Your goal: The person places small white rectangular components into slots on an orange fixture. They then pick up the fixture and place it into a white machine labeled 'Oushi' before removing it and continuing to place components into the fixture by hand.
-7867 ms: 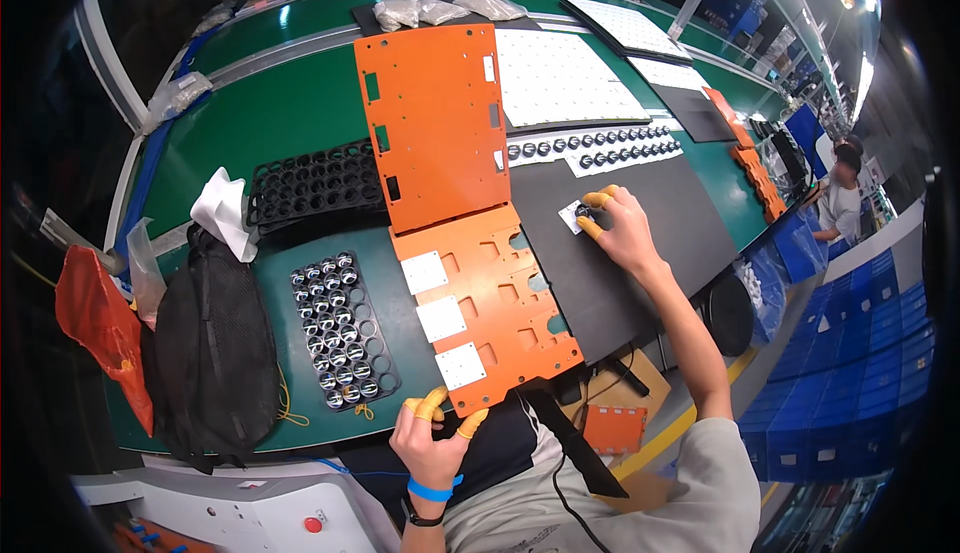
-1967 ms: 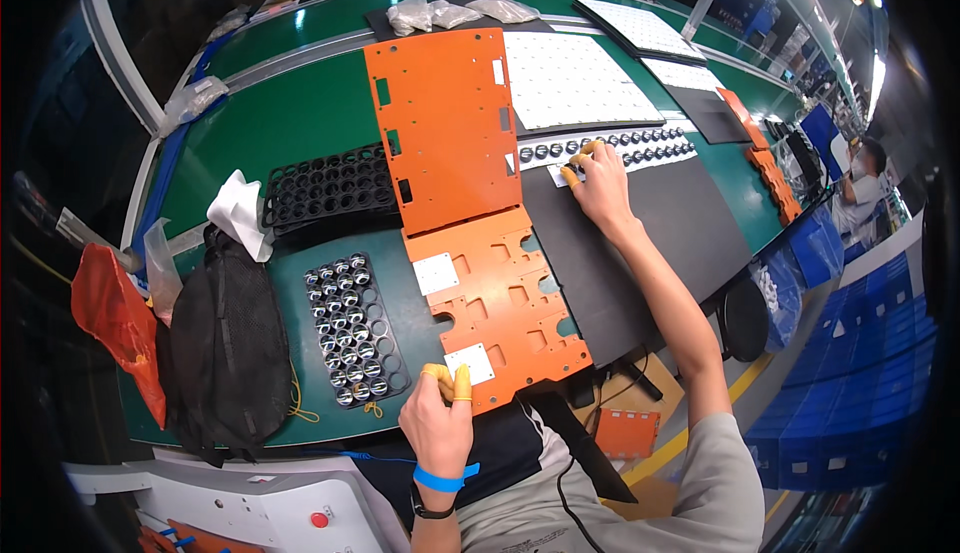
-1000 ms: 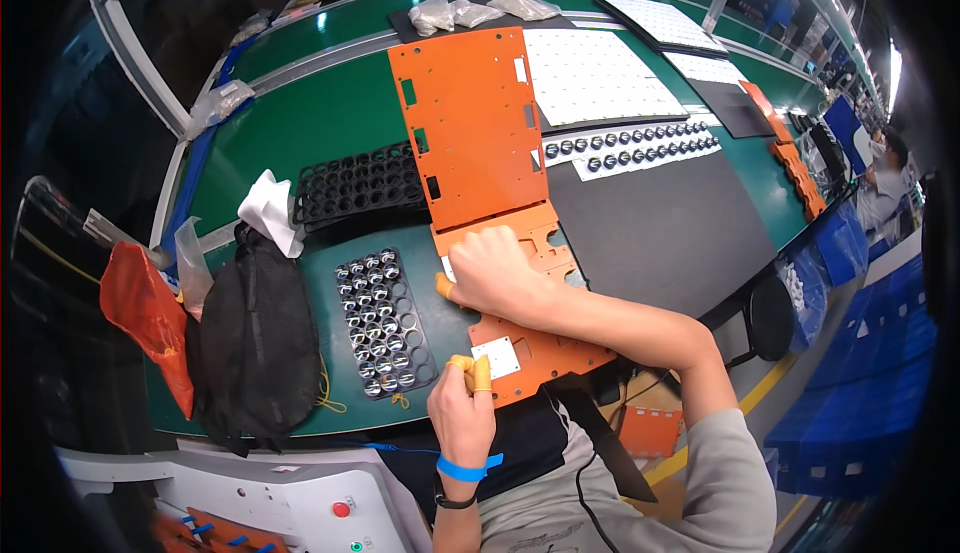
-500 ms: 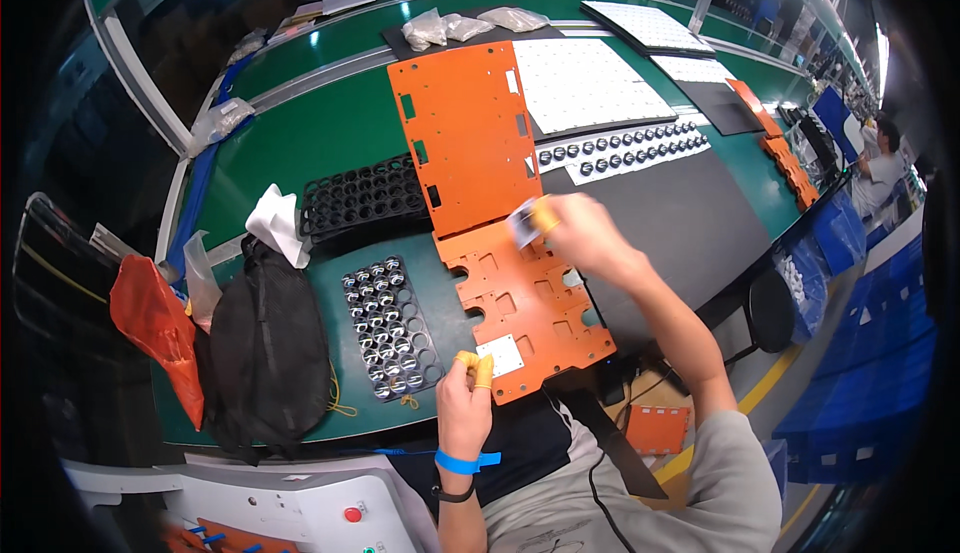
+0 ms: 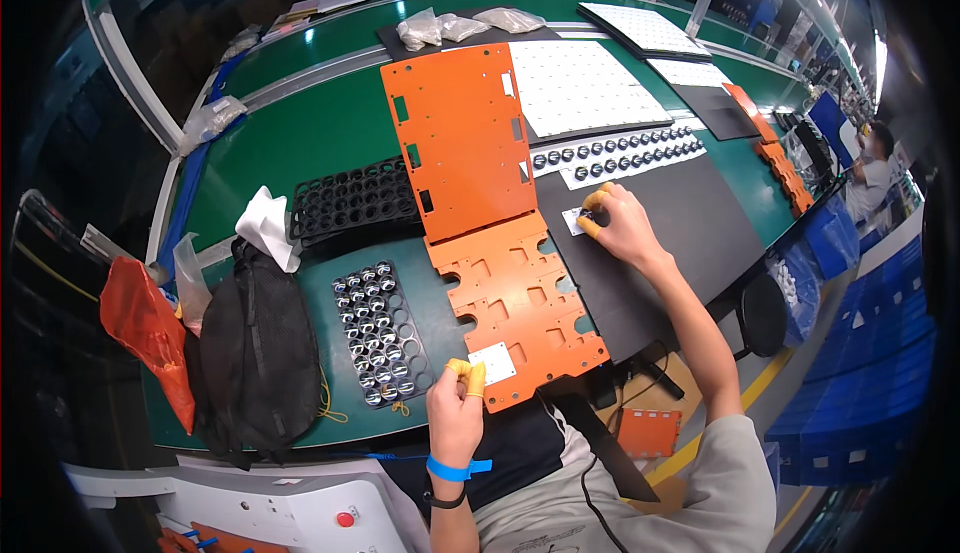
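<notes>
My right hand (image 5: 628, 230), yellow finger cots on its fingertips, closes on a small white plate with a dark round part (image 5: 574, 219) at the black mat; the fingers partly hide it. Whether the plate rests on the mat I cannot tell. At the near left corner of the orange fixture (image 5: 540, 298), my left hand (image 5: 456, 408) pinches the edge of a white square plate with small holes (image 5: 496, 363). The fixture's other orange panel (image 5: 460, 143) lies opened away from me. Left of it, a black tray (image 5: 408, 318) holds several shiny round lens-like parts.
The black mat (image 5: 680, 253) extends right of the fixture. Beyond it lie white strips with rows of black round parts (image 5: 640, 161) and a large white sheet (image 5: 590, 88). Another black tray (image 5: 350, 198), a black bag (image 5: 262, 343) and an orange bag (image 5: 145, 323) stand left.
My right hand has carried the white plate with the dark part rightward from above the orange fixture to the black mat. My left hand stays at the white square plate.
</notes>
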Action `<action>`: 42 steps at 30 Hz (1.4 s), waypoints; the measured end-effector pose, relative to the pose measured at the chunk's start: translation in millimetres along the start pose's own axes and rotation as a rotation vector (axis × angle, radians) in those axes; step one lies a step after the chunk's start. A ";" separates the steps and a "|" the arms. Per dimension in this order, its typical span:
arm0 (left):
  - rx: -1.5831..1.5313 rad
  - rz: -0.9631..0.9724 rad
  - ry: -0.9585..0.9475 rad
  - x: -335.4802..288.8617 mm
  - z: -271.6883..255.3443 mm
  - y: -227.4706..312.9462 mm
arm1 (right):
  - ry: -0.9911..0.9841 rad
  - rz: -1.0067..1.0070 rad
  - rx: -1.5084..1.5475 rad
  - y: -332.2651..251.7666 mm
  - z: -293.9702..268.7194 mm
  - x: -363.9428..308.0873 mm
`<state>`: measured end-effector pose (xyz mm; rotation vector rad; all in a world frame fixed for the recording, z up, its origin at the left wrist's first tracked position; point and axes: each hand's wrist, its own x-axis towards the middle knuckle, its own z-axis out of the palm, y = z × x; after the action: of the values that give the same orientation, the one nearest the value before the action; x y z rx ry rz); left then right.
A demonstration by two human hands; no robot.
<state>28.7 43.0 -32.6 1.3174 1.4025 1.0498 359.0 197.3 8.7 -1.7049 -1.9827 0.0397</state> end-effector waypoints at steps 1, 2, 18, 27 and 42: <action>0.000 -0.008 -0.001 0.3 0.2 1.0 | 0.039 -0.042 -0.016 -0.2 3.6 5.3; 0.001 -0.016 -0.001 0.6 0.2 2.2 | 0.077 -0.084 -0.031 0.5 7.8 10.8; 0.020 -0.035 0.003 -0.7 -0.4 5.8 | 0.167 -0.164 -0.204 19.1 39.1 55.8; 0.027 -0.038 0.008 -1.8 -0.9 10.3 | 0.193 -0.172 -0.208 18.7 44.7 59.1; 0.138 -0.024 0.029 -0.2 2.1 13.0 | 0.067 -0.200 -0.020 -98.3 11.5 -25.3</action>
<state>33.6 43.6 -20.3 1.3855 1.5319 0.9738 266.4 156.9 23.9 -1.4922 -2.0987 -0.1067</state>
